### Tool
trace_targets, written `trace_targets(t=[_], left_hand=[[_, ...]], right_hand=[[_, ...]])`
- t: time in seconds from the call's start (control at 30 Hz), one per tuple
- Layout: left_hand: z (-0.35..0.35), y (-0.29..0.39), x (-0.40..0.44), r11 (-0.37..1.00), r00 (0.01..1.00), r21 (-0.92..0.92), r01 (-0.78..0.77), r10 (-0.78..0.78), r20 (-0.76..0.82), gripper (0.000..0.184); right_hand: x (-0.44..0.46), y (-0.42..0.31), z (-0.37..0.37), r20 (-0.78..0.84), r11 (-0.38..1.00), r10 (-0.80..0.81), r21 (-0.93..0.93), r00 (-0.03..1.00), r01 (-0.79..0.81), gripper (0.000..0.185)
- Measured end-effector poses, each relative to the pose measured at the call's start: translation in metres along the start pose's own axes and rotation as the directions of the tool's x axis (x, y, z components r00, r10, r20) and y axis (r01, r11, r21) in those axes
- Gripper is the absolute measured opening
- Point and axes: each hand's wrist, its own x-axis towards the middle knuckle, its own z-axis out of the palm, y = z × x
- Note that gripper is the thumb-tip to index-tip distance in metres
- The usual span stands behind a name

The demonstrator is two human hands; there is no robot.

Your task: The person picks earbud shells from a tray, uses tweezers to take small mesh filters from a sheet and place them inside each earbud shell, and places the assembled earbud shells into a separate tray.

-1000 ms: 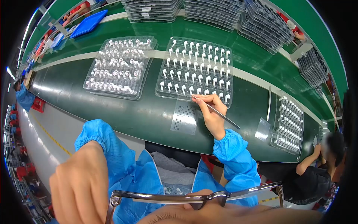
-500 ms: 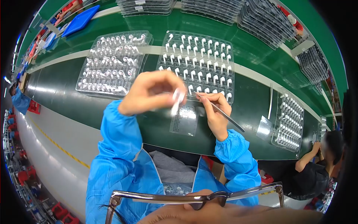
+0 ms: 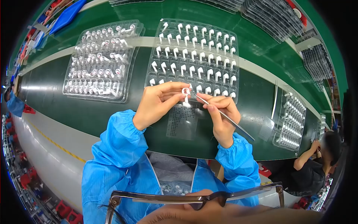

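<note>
My left hand [image 3: 156,104] pinches a white earbud casing [image 3: 186,90] between thumb and fingertips, its round open end facing up and its stem pointing down. In my right hand [image 3: 223,115] are slim metal tweezers [image 3: 238,128], held like a pen. Their tip is close to the casing; whether it touches, and whether it carries a small part, I cannot tell. Below both hands a clear sheet [image 3: 181,121] with rows of small black dots lies on the dark green table. Just beyond them is a clear plastic tray [image 3: 172,28] with rows of white earbud casings.
Another stacked clear tray [image 3: 129,71] of casings with round ends up stands left. A smaller filled tray [image 3: 278,139] and a clear film [image 3: 266,128] lie right. Stacked trays [image 3: 266,18] and a blue tray [image 3: 67,15] are farther back. A person [image 3: 311,168] sits at right.
My left hand has lowered and turned, bringing the earbud casing beside the tweezers' tip. The view has shifted slightly; my right hand still holds the tweezers.
</note>
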Motion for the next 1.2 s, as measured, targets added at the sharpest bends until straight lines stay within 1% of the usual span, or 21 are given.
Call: trace_targets(t=[0.17, 0.23, 0.37, 0.43, 0.5, 0.6, 1.03, 1.13, 1.2], left_hand=[[0.001, 0.001, -0.003, 0.999, 0.999, 0.020, 0.044, -0.045, 0.028, 0.026], [0.001, -0.001, -0.003, 0.998, 0.998, 0.027, 0.054, -0.055, 0.039, 0.026], [0.001, -0.003, -0.003, 0.999, 1.000, 0.047, 0.014, -0.014, 0.012, 0.027], [0.001, 0.000, -0.003, 0.997, 0.999, 0.067, 0.042, -0.044, 0.025, 0.027], [0.001, 0.000, -0.003, 0.995, 0.998, 0.076, 0.057, -0.060, 0.034, 0.027], [0.001, -0.001, -0.004, 0.992, 0.998, 0.119, 0.032, -0.038, 0.046, 0.027], [0.002, -0.005, -0.004, 0.987, 0.999, 0.162, 0.004, -0.011, 0.046, 0.026], [0.003, -0.009, -0.004, 0.984, 0.997, 0.166, -0.071, 0.069, 0.017, 0.024], [0.002, -0.009, -0.005, 0.982, 0.997, 0.172, -0.072, 0.070, 0.018, 0.024]], right_hand=[[-0.001, -0.002, 0.001, 0.071, 0.999, 0.032, -0.034, 0.997, -0.030, 0.009], [-0.001, -0.003, 0.001, 0.073, 0.998, 0.040, -0.047, 0.997, -0.036, 0.009], [-0.002, -0.004, 0.002, 0.085, 0.995, 0.040, -0.092, 0.996, -0.033, 0.010], [-0.001, -0.004, 0.001, 0.096, 0.990, 0.020, -0.138, 0.995, -0.007, 0.010], [0.000, -0.005, 0.002, 0.092, 0.989, 0.022, -0.145, 0.996, -0.009, 0.010], [0.001, -0.005, 0.002, 0.085, 0.988, 0.025, -0.157, 0.996, -0.012, 0.009], [0.001, -0.004, 0.001, 0.092, 0.982, -0.002, -0.187, 0.996, 0.020, 0.009], [0.001, -0.004, 0.001, 0.096, 0.980, -0.005, -0.196, 0.995, 0.024, 0.009], [0.001, -0.002, 0.000, 0.110, 0.978, -0.027, -0.202, 0.994, 0.049, 0.009]])
